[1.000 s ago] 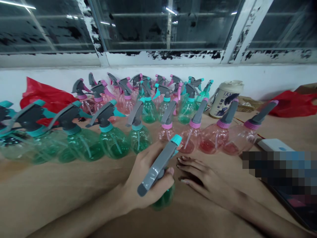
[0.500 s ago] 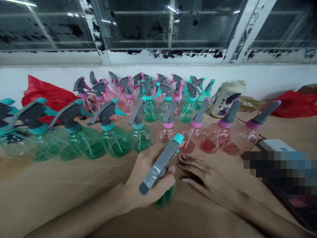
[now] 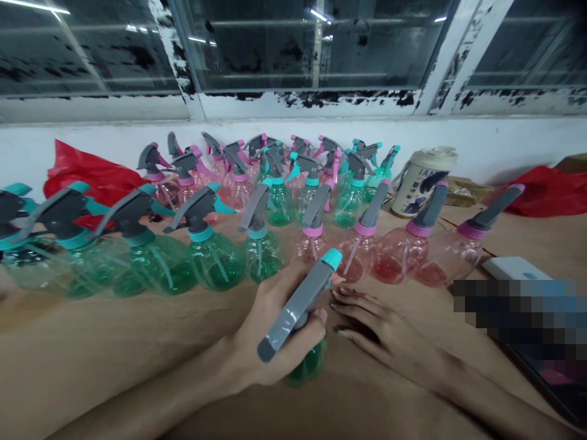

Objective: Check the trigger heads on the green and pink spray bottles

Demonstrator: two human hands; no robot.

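Note:
My left hand (image 3: 284, 333) is wrapped round the neck of a green spray bottle (image 3: 308, 365) with a grey trigger head and a turquoise nozzle. The nozzle points away and to the right; the hand covers much of the bottle. Just right of it, my right hand (image 3: 378, 327) rests on the table, palm down with fingers stretched out, holding nothing. Beyond the hands runs a row of upright spray bottles: green ones (image 3: 215, 263) with turquoise collars to the left, pink ones (image 3: 398, 260) with pink collars to the right.
More pink and green spray bottles (image 3: 277, 198) crowd behind the row, near the wall. A red plastic bag (image 3: 92, 174) lies at the left, another red bag (image 3: 550, 192) at the right. A cream tumbler (image 3: 419, 183) stands behind the pink bottles. A white box (image 3: 516, 267) lies at the right.

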